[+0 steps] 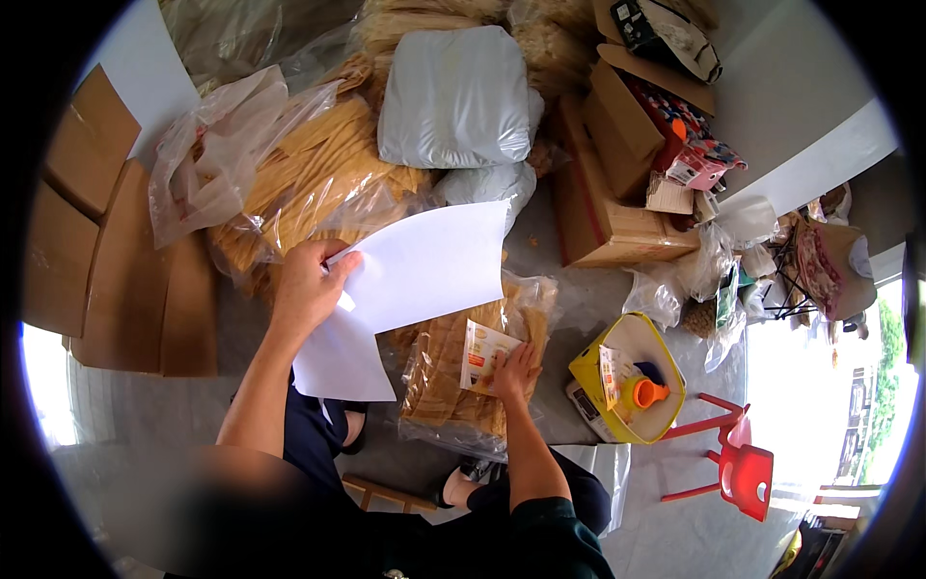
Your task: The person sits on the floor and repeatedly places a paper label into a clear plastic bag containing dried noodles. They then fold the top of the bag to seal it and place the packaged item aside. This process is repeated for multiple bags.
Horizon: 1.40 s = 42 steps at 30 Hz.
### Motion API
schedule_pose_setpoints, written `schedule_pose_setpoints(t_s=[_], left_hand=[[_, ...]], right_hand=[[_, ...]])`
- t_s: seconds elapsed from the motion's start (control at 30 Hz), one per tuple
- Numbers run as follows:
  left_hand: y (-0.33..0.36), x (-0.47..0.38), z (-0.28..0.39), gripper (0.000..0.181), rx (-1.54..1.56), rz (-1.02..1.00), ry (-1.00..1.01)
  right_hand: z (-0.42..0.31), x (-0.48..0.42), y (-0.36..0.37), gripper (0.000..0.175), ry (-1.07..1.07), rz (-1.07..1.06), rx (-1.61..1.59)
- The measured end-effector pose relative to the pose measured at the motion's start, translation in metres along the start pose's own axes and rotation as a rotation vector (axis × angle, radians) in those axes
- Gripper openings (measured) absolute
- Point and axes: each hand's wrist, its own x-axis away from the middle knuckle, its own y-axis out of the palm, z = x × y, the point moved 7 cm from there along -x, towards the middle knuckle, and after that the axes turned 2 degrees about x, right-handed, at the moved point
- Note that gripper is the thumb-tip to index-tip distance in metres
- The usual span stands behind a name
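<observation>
White paper (434, 264) is pinched between the thumb and fingers of my left hand (311, 286). One broad part of it reaches out to the right, and another white part (343, 362) hangs down below the hand. Under my right hand (517, 370) is a printed label (483, 354) bearing writing and pictures. The hand lies on the label's right side with its fingers slightly apart. Beneath the label is a clear plastic bag (441, 387) of flat, yellow-brown dried strips. The paper hides part of the bag's upper left.
Larger bags of dried strips (325, 166) lie ahead, beside a silver-grey wrapped bundle (456, 98). Cardboard boxes stand left (137, 282) and right (615, 224). A yellow box (593, 369) holds an orange-and-yellow tape dispenser (644, 393) near a red plastic chair (749, 470).
</observation>
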Motion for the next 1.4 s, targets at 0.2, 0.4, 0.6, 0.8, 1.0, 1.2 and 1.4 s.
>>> schedule_pose_setpoints(t_s=[0.2,0.4,0.6,0.8,1.0,1.2,1.4], left_hand=[[-0.006,0.002,0.0,0.029,0.003,0.013,-0.009],[-0.006,0.004,0.005,0.029,0.016,0.003,-0.015],[-0.008,0.003,0.003,0.029,-0.018,0.045,-0.036],[-0.009,0.002,-0.002,0.029,-0.034,0.052,-0.033],[-0.009,0.002,0.002,0.028,-0.009,0.054,0.002],[-0.017,0.006,0.011,0.021,-0.131,0.137,0.083],[-0.008,0.015,0.016,0.017,-0.316,0.096,0.133]], right_hand=[[-0.01,0.061,0.002,0.07,-0.074,0.243,-0.103],[-0.014,0.073,0.014,0.071,0.093,0.219,-0.026],[-0.113,0.051,0.003,0.07,-0.483,0.044,0.004],[-0.134,0.049,0.025,0.062,-0.558,-0.013,0.212],[-0.14,0.063,0.062,0.061,-0.828,-0.04,0.656],[-0.136,0.108,0.065,0.061,-0.966,-0.09,0.421],[-0.171,0.101,-0.008,0.061,-0.328,-0.14,-0.933]])
